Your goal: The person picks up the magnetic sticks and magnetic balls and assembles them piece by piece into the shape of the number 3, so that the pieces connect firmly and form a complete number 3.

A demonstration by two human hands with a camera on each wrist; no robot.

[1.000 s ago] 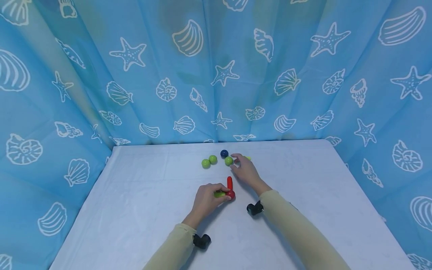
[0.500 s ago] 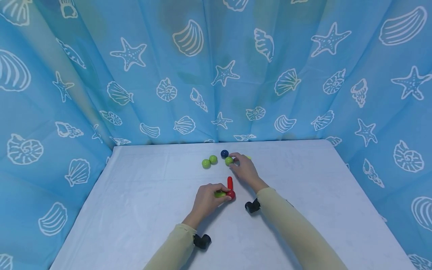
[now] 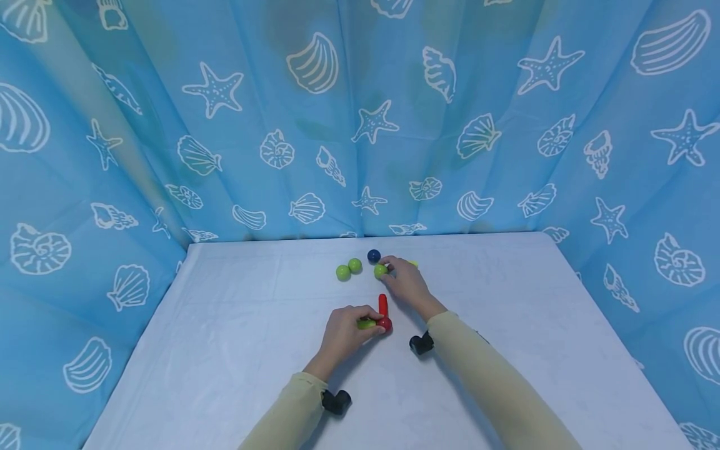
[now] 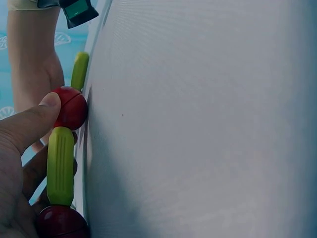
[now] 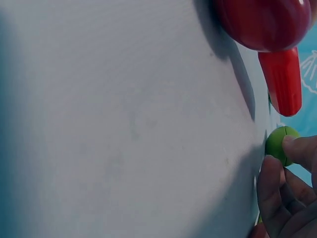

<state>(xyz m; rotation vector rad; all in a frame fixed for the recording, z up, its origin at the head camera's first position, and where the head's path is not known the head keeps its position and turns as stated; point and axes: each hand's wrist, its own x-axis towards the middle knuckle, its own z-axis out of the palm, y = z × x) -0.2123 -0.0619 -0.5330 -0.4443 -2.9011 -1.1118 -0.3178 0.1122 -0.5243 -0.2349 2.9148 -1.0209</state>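
Note:
In the head view my left hand [image 3: 347,331] grips a joined toy: a yellow-green rod [image 4: 60,166] with a red ball [image 4: 72,109] at its far end. Another red ball [image 4: 62,224] sits at the rod's near end, by the palm. My left thumb presses on the far ball. A red rod [image 3: 383,305] sticks out from that ball, pointing away from me. Farther back, my right hand [image 3: 407,282] pinches a green ball [image 5: 278,145] between thumb and fingers. A dark blue ball [image 3: 374,255] lies just behind it.
Two green balls [image 3: 349,269] lie side by side, left of the right hand. Partly hidden behind that hand is another yellow-green rod [image 3: 414,263]. The white-covered table [image 3: 225,325] ends at a blue shell-patterned curtain [image 3: 270,187].
My right hand has closed its fingers and thumb on the green ball and shifted it slightly toward me. The left hand and its joined toy have stayed in place.

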